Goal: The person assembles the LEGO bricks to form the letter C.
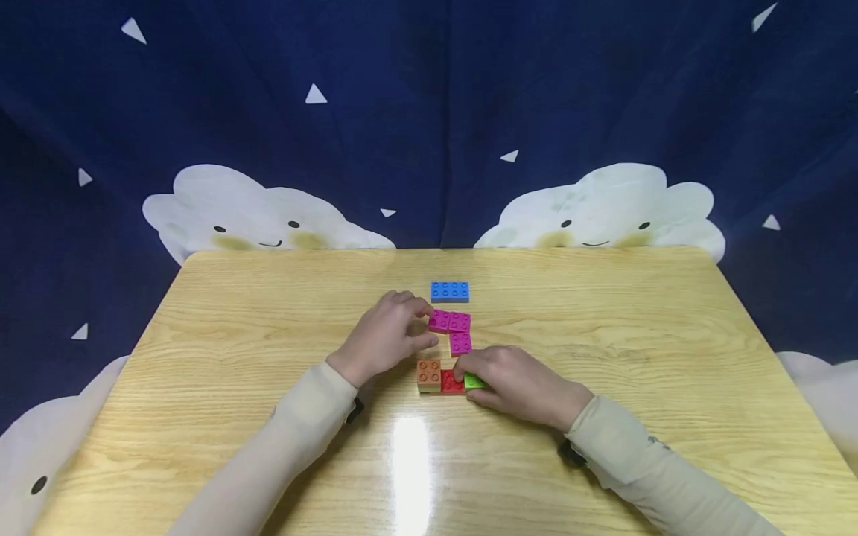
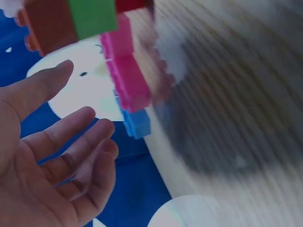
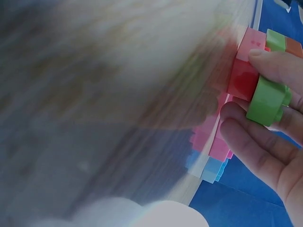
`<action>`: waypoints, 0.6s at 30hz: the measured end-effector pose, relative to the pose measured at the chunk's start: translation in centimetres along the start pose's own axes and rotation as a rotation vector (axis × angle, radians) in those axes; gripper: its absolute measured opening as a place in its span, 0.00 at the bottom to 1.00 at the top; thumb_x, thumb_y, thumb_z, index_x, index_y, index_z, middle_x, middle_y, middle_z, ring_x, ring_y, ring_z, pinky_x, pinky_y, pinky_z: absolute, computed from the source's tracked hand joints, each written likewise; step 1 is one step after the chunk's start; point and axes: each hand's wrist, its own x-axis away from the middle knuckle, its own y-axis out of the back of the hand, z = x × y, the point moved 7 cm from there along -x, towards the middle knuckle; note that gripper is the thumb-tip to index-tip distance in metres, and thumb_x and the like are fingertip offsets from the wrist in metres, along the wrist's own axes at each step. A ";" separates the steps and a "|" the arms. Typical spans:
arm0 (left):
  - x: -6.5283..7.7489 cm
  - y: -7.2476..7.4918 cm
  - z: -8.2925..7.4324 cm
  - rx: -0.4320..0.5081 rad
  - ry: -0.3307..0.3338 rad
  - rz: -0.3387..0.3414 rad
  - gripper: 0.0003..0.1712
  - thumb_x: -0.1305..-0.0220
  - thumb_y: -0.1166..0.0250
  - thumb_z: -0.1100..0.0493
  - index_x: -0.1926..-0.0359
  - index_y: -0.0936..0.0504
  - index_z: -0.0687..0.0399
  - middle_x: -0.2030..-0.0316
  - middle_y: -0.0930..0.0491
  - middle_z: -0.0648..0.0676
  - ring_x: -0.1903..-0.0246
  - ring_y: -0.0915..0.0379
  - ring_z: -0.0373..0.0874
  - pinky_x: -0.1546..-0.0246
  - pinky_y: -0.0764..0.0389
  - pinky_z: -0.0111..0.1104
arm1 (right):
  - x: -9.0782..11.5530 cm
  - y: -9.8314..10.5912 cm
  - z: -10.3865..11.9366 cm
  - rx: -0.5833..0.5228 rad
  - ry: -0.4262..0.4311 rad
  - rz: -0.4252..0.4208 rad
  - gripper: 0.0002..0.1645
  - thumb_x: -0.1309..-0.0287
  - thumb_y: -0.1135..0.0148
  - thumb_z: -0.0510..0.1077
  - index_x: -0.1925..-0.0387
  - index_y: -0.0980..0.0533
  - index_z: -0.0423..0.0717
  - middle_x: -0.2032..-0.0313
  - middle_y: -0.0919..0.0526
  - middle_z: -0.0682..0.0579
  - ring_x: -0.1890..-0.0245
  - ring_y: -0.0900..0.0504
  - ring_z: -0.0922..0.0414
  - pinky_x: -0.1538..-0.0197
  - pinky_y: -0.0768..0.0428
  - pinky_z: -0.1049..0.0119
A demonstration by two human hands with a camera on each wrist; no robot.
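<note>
My right hand (image 1: 519, 383) pinches a light green brick (image 3: 266, 100) between thumb and fingers, over the right end of a red brick (image 1: 452, 381). Whether the green brick is pressed fully down is hidden by the fingers. On the red brick's left end, an orange brick (image 1: 429, 371) tops another green brick (image 2: 93, 18). My left hand (image 1: 385, 335) is beside the pink bricks (image 1: 459, 321), holding nothing, its fingers loosely bent. In the left wrist view its fingertips (image 2: 105, 126) look apart from the bricks.
A blue brick (image 1: 450, 291) lies behind the pink ones, towards the far edge of the wooden table (image 1: 281, 298). A dark blue curtain (image 1: 415, 112) with white clouds hangs behind the table.
</note>
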 end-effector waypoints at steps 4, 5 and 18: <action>-1.1 -0.6 0.4 -0.032 0.010 0.024 0.27 0.33 0.19 0.55 0.38 0.14 0.63 0.45 0.15 0.60 0.43 0.22 0.58 0.37 0.21 0.50 | -0.1 -0.1 -0.1 0.002 -0.012 0.011 0.10 0.31 0.25 0.39 0.51 0.15 0.46 0.56 0.10 0.56 0.57 0.13 0.62 0.48 0.14 0.60; -1.3 -0.8 0.4 -0.035 0.011 0.029 0.29 0.34 0.19 0.55 0.37 0.15 0.63 0.45 0.15 0.60 0.42 0.22 0.58 0.36 0.22 0.50 | -0.1 -0.1 -0.1 0.001 -0.016 0.013 0.10 0.31 0.25 0.39 0.50 0.15 0.46 0.55 0.10 0.56 0.57 0.13 0.61 0.48 0.14 0.60; -2.8 -2.1 0.5 -0.103 0.010 0.050 0.27 0.37 0.17 0.62 0.40 0.14 0.64 0.53 0.18 0.59 0.49 0.25 0.54 0.44 0.20 0.44 | -0.1 -0.1 0.0 0.006 0.000 0.004 0.12 0.32 0.24 0.39 0.50 0.15 0.44 0.54 0.10 0.53 0.55 0.11 0.58 0.46 0.13 0.58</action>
